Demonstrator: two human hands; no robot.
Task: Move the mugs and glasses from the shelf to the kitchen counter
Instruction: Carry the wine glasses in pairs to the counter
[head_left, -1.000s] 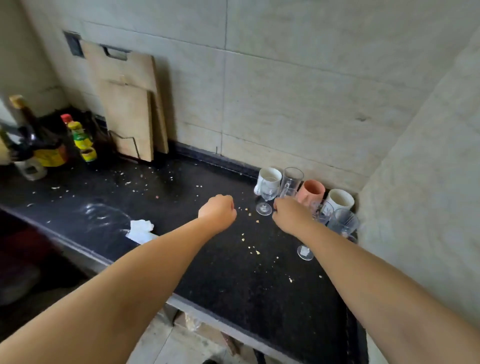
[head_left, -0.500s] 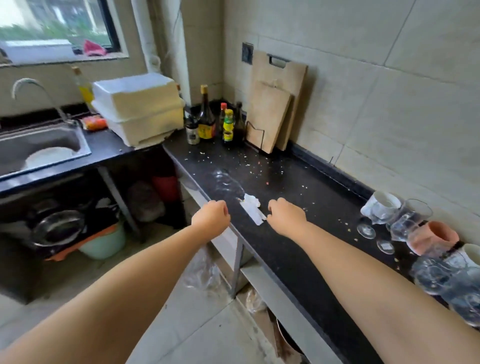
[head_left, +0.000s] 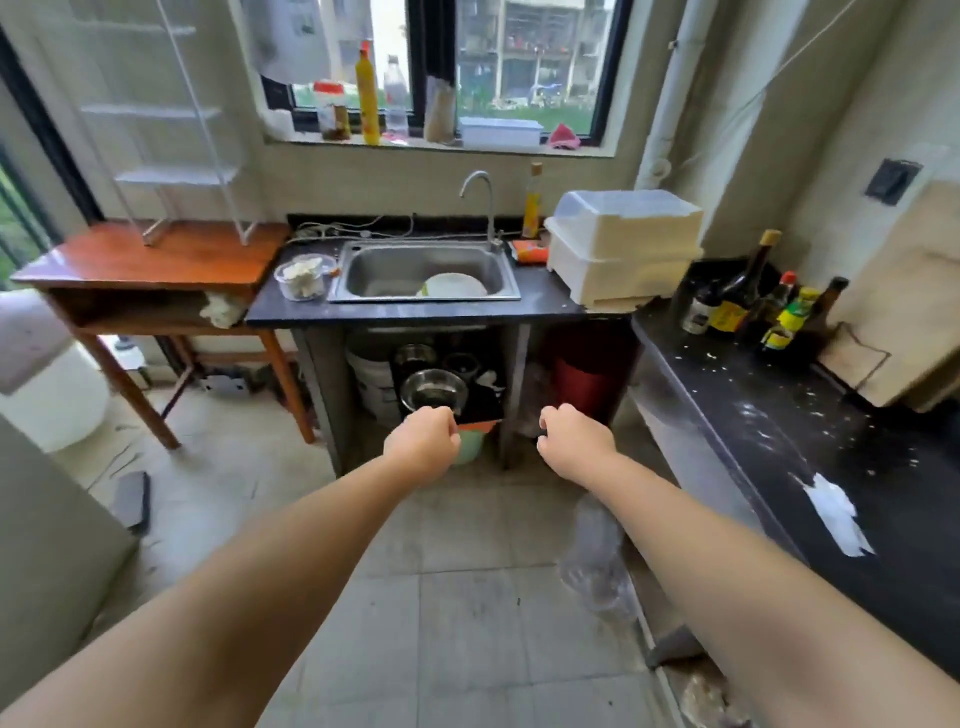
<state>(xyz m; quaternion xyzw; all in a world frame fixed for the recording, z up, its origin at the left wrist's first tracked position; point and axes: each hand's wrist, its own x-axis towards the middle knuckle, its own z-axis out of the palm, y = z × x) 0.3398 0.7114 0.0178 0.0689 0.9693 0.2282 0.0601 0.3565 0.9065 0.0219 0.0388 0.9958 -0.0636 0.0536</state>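
Note:
Both my arms stretch forward over the tiled floor, with my left hand (head_left: 423, 441) and my right hand (head_left: 574, 441) each curled into a fist holding nothing. The dark kitchen counter (head_left: 810, 467) runs along the right side, speckled with crumbs. A white wire shelf (head_left: 171, 130) stands on the wooden table (head_left: 150, 260) at the far left; its racks look bare. No mugs or glasses appear in this view.
Straight ahead is a steel sink (head_left: 423, 270) with a white plate in it, a faucet, and a white dish box (head_left: 623, 244) beside it. Sauce bottles (head_left: 753, 306) and cutting boards (head_left: 904, 291) crowd the counter's far corner. A white paper scrap (head_left: 836, 514) lies on the counter. Pots sit under the sink.
The view has swung left, away from the mugs and glasses at the counter's right end, toward the sink and the shelf. Both hands left the counter and now hover over the floor.

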